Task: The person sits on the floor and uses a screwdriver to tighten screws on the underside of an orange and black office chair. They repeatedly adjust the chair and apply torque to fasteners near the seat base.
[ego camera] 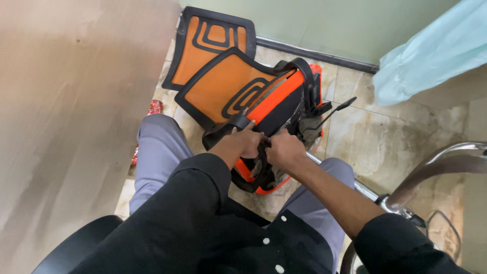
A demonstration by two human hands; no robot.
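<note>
Head view, downward over the lap of a seated person in a black buttoned shirt and grey trousers. Left hand (242, 143): fingers curled shut around a black armrest piece (227, 130) at the near edge of an orange-and-black office chair seat assembly (276, 101). Right hand (284, 150): just beside the left, knuckles nearly touching it, fingers folded closed on the black fitting at the seat's underside; what exactly it grips is hidden. Beyond both hands: orange mesh chair back (223, 86) with black frame, tilted; a second mesh panel (210, 43) farther off, leaning near the wall. Right of the right hand: black lever (339, 107), tiled floor (385, 137), chrome chair frame (431, 172), pale blue plastic sheet (431, 56). Left of the left hand: wooden tabletop (71, 116).
</note>
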